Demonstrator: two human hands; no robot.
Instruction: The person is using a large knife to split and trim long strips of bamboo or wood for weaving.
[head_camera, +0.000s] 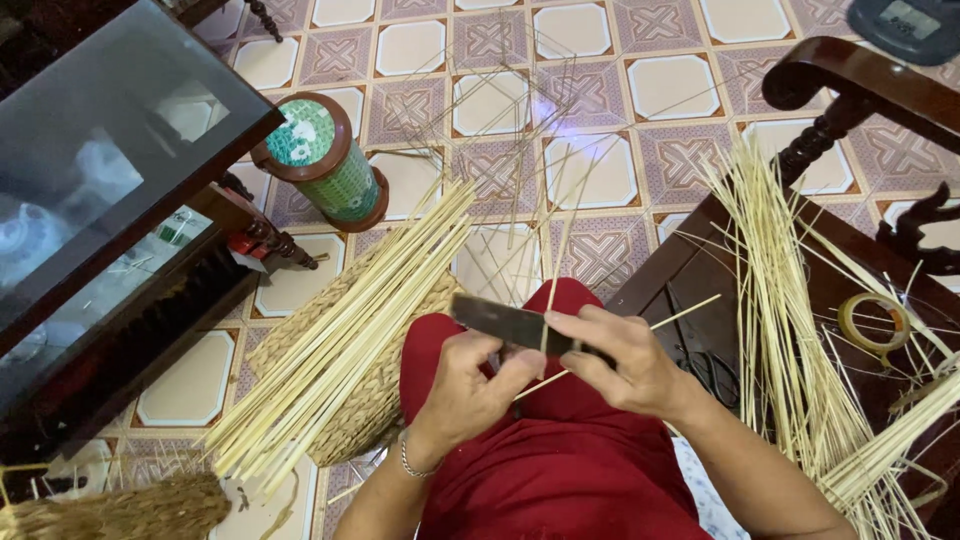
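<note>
Both hands met over the red lap: right hand (630, 365) gripped a knife (500, 322) (dark blade), left hand (470, 385) pinched a strip (620, 340).

Glass-topped table (100, 130), green cylindrical container (325, 160), tape roll (873, 322), patterned tiles (590, 170)

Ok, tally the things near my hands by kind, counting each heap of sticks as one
Heaps of pale sticks: 2, one left, one right
Knife: 1
Tape roll: 1
Scissors: 1
Woven basket: 1
Green cylinder: 1
Total: 7
</note>
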